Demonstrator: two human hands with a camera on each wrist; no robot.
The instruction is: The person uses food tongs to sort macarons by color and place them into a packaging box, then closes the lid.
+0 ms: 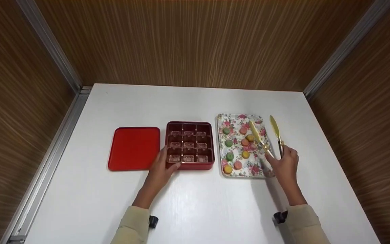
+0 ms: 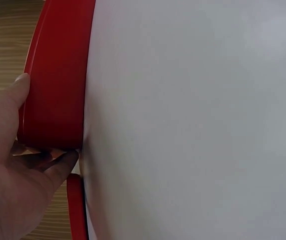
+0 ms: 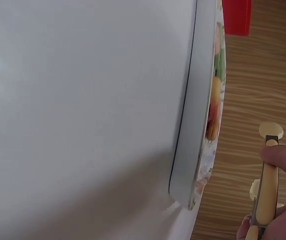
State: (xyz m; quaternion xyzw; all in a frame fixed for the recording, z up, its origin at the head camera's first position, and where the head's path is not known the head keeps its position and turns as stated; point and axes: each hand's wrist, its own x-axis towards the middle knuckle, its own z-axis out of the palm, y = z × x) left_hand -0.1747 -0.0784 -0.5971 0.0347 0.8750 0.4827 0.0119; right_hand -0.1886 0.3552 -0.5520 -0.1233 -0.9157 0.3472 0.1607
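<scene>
My left hand (image 1: 158, 171) rests at the near left corner of a red box (image 1: 196, 166), thumb on the front side and fingers along the left side; the left wrist view shows the same touch. Inside the box lies a dark divided insert with several compartments, no macarons visible in them. My right hand (image 1: 285, 166) holds a pair of tongs (image 1: 274, 127) with gold tips, their arms spread apart. One tip is over the right part of a floral tray (image 1: 259, 169), the other beyond its right edge. Several green, pink and yellow macarons (image 1: 245, 142) lie on the tray.
A flat red lid (image 1: 134, 149) lies just left of the box. All of it stands on a white table (image 1: 201, 203), with wood-grain panels (image 1: 188, 44) at the back and both sides.
</scene>
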